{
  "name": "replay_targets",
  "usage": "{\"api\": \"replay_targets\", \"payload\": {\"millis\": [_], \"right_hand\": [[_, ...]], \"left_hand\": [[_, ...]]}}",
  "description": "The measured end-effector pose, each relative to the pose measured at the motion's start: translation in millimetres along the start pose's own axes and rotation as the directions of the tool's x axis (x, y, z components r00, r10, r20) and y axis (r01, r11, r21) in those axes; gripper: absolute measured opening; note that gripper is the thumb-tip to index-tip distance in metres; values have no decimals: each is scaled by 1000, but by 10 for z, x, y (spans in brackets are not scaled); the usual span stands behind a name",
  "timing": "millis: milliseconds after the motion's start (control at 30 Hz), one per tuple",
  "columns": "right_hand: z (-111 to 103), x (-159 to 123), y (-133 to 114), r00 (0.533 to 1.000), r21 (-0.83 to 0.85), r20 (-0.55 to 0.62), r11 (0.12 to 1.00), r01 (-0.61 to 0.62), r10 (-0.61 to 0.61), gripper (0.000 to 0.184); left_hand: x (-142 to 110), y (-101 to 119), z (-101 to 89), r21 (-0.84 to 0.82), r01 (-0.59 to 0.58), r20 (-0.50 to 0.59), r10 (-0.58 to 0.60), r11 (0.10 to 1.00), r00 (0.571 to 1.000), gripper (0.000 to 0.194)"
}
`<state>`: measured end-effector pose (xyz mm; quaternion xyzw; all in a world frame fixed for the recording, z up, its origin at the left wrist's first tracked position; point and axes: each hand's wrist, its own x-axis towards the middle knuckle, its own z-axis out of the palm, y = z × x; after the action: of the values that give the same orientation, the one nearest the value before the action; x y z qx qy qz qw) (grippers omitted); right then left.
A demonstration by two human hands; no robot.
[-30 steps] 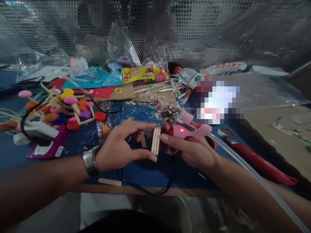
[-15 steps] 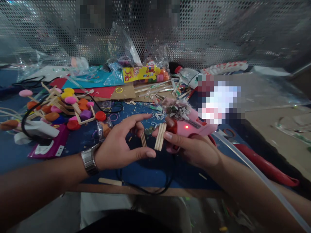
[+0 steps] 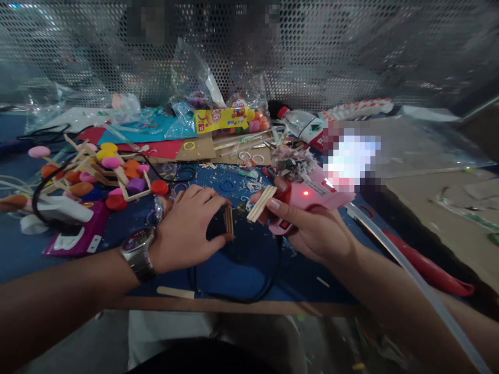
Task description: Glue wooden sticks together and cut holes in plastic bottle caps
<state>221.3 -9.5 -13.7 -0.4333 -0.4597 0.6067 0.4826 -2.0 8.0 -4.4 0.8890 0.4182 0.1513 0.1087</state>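
My left hand (image 3: 191,226) pinches a short piece of joined craft sticks (image 3: 230,222) between thumb and fingertips, at its two ends. In my right hand (image 3: 307,223) lies a pink glue gun (image 3: 312,200) with a lit red light. Between that hand's thumb and fingers is also a second small piece of side-by-side craft sticks (image 3: 262,203), tilted toward the left hand. The two wooden pieces are apart. A clump of grey shreds (image 3: 294,162) sits by the front of the glue gun, hiding its nozzle.
Craft-stick frames with coloured clay balls (image 3: 111,163) stand left, behind a purple box (image 3: 83,228) with a white plug. A black cord (image 3: 249,298) loops near the table edge beside a loose stick (image 3: 175,292). Clay bags (image 3: 224,118) and a bottle (image 3: 302,123) lie behind; red-handled tool (image 3: 429,265) right.
My left fingers have closed from a wide curve onto the ends of the wooden piece. The right hand has shifted slightly up and right, and its stick piece has tilted further.
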Motion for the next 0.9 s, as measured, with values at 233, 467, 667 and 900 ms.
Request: {"api": "replay_targets", "payload": {"millis": [233, 467, 667, 900], "right_hand": [[-36, 23, 56, 999, -12, -38, 999, 30, -30, 24], [28, 26, 12, 1000, 59, -5, 998, -13, 14, 28], [4, -4, 27, 991, 4, 104, 997, -83, 82, 28], [-11, -7, 61, 989, -30, 138, 998, -49, 53, 24]], "left_hand": [[0, 9, -5, -271, -25, -25, 19, 962, 1000, 21], [2, 13, 8, -514, 15, -107, -81, 858, 991, 21], [31, -1, 9, -620, 12, -152, -135, 785, 979, 13], [34, 22, -9, -561, 49, -181, -180, 827, 967, 11]]}}
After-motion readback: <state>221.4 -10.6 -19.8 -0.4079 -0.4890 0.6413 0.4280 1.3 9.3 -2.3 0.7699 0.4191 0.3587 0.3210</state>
